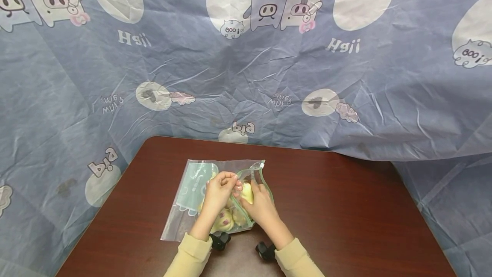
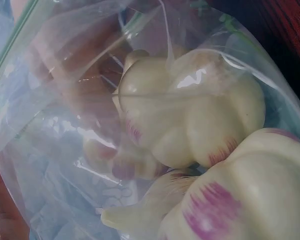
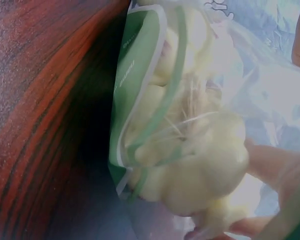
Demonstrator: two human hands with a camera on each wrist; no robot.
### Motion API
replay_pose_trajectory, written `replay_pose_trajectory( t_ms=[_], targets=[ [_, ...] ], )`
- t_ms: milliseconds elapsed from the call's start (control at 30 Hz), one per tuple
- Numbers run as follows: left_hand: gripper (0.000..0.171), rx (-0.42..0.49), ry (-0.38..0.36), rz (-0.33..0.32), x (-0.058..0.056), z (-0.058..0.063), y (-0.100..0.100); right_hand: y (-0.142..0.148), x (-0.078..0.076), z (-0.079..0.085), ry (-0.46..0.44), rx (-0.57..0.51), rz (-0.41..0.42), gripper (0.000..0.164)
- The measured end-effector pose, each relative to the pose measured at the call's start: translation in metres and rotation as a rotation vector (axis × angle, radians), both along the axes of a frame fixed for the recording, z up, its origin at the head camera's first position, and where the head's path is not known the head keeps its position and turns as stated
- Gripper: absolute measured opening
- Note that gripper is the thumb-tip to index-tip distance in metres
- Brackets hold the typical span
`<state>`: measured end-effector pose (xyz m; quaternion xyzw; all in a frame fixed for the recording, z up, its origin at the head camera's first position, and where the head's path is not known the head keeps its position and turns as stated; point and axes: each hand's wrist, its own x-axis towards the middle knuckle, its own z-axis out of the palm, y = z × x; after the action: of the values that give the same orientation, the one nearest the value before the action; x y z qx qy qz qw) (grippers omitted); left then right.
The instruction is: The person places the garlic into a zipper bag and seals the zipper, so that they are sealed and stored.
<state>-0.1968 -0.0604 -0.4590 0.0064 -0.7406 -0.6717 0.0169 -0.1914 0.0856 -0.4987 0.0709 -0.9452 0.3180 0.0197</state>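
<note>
A clear zip bag (image 1: 174, 225) with a green-edged mouth lies on the table, holding several pale garlic bulbs (image 1: 224, 221) with purple patches. My left hand (image 1: 219, 191) reaches across the bag and pinches the edge of its mouth. The right hand (image 1: 263, 205) is at the open mouth, its fingers around a garlic bulb (image 1: 247, 193). Through the plastic, the right wrist view shows fingers (image 3: 267, 162) against a bulb (image 3: 210, 160). More bulbs (image 2: 195, 107) fill the bag in the left wrist view, where plastic blurs the other hand's fingers.
The bag rests on a dark reddish-brown table (image 1: 338, 208). A printed grey-blue cloth (image 1: 246, 72) hangs behind and at both sides. Black wrist devices (image 1: 265, 251) sit below the hands near the sleeves.
</note>
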Motion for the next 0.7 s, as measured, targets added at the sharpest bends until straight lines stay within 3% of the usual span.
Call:
replay_pose_trajectory(
  t_ms=[267, 700],
  targets=[
    [0.019, -0.002, 0.011, 0.001, 0.000, -0.001, 0.000, 0.003, 0.010, 0.011, 0.132, -0.029, -0.030, 0.054],
    [0.019, 0.012, 0.004, 0.010, 0.000, -0.001, 0.000, 0.016, 0.016, 0.016, 0.185, -0.123, -0.074, 0.030]
  ],
)
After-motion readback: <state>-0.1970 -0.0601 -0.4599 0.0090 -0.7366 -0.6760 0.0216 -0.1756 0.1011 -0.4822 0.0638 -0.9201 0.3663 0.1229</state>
